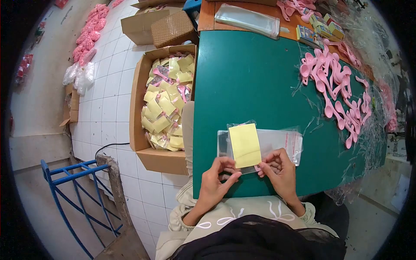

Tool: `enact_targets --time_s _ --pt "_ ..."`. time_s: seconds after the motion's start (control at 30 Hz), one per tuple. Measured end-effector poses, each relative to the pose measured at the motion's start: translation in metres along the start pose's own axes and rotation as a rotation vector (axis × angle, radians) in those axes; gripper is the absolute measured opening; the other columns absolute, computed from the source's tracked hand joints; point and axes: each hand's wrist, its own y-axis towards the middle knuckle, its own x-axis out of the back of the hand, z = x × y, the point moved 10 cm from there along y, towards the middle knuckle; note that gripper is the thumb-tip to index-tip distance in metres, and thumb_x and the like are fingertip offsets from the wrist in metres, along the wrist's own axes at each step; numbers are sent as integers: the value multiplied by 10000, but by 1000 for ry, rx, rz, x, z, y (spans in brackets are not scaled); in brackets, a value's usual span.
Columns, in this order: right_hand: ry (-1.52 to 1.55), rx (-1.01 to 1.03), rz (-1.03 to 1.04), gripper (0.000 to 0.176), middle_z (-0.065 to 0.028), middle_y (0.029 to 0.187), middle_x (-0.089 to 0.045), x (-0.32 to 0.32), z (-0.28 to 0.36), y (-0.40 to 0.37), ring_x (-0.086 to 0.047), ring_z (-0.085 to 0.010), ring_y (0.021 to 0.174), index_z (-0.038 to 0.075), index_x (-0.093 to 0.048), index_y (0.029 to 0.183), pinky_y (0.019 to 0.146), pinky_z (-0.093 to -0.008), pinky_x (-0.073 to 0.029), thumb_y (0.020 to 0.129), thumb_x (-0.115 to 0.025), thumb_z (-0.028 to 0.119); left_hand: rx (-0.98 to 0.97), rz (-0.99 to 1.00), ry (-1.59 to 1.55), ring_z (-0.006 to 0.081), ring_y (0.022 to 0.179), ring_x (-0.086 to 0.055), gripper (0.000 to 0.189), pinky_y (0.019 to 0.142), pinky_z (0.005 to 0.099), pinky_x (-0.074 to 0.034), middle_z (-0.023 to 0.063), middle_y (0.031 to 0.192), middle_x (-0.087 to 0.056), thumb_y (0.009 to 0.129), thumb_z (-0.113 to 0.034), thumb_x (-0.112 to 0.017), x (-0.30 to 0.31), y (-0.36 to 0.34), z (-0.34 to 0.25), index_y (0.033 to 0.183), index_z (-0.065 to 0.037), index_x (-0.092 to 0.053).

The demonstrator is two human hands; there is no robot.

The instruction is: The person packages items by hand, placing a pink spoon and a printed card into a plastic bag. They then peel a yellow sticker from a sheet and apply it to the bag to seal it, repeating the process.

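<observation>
Both hands are in close over the front of the green table (pixel 247 78), and between them, tipped up toward the wearer, is the yellow card (pixel 245 145). The left hand (pixel 215 180) has its fingers curled, thumb and forefinger nearly together at the card's lower left corner. Over at the lower right corner, the right hand (pixel 279 171) is nearly closed too, fingertips pinching, with a scrap of pink just showing beneath them; what that scrap is, I cannot tell. Clear plastic peeks out past the card's top edge, though whether the card sits inside it or merely against it is unclear from here.

Beneath the card, and reaching out beyond it in front of the right hand, lie flat clear bags (pixel 284 143). Ahead and to the right of the right hand, pink spoons (pixel 327 80) sprawl in a loose heap. Left of the left hand, down beside the table, a cardboard box (pixel 162 161) holds a jumble of yellow-backed packets (pixel 164 106).

The step in hand looks like lining up card and plastic at the lower edge; the next move seems to call for even fingertips and square corners, without creasing the card.
</observation>
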Motion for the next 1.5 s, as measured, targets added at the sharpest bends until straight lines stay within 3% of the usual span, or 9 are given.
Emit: enact_targets --time_s 0.3,0.5,0.57,0.9,1.03,1.23,1.33,1.47,1.5 --pt "-102 59 67 362 -78 830 -603 -6 9 -1 -606 -85 673 3 -526 1182 578 -200 -513 830 -597 -41 -23 64 60 95 817 -563 321 578 202 -508 77 990 -533 823 19 -614 -5 -5 -3 1111 13 -473" --pt "-580 349 86 289 -88 813 -624 10 52 4 -608 -144 672 38 -610 1100 581 -258 -490 811 -628 45 12 107 -2 95 819 -556 508 549 186 -486 82 1054 -528 808 35 -615 -4 -12 -22 1278 8 -423" --pt "-693 479 -151 182 -114 846 -624 51 90 16 -604 -194 734 21 -640 970 638 -296 -478 801 -625 87 30 134 -112 90 805 -547 546 545 176 -463 80 1066 -526 804 49 -609 3 -18 -29 1308 1 -404" --pt "-1340 622 -492 188 -160 967 -497 169 115 137 -515 -331 898 5 -548 879 745 -384 -440 785 -642 138 -321 -677 485 163 1001 -527 511 719 231 -458 99 1235 -482 861 -31 -555 184 -12 -81 1337 -20 -371" --pt "-1072 766 -539 148 -125 972 -547 197 140 119 -546 -248 915 3 -563 921 795 -325 -432 857 -564 136 -345 -719 335 187 1102 -501 459 864 306 -471 65 1259 -491 863 -34 -554 184 -15 -95 1300 -39 -413" --pt "216 537 -504 287 -86 896 -567 228 154 75 -547 -191 877 -18 -555 891 852 -314 -429 945 -473 252 -507 59 715 246 1053 -541 253 867 329 -454 114 1165 -537 811 -105 -633 18 48 -131 1052 -46 -585" --pt "415 515 -27 238 -61 839 -539 194 139 81 -543 -180 831 26 -525 843 851 -338 -442 944 -478 236 -709 307 798 297 928 -560 220 783 375 -468 123 980 -555 776 -171 -677 -67 62 -118 924 -39 -582" --pt "511 351 -211 224 -41 780 -494 162 115 66 -528 -165 766 56 -486 824 806 -376 -474 942 -493 246 -724 377 913 286 886 -565 214 716 377 -468 109 940 -555 763 -180 -683 -109 88 -88 889 -46 -573" --pt "537 398 40 227 -48 800 -516 146 120 69 -533 -166 769 51 -498 859 783 -374 -485 944 -493 261 -724 399 899 280 867 -570 209 697 375 -469 102 923 -559 762 -175 -682 -113 92 -84 887 -49 -573"
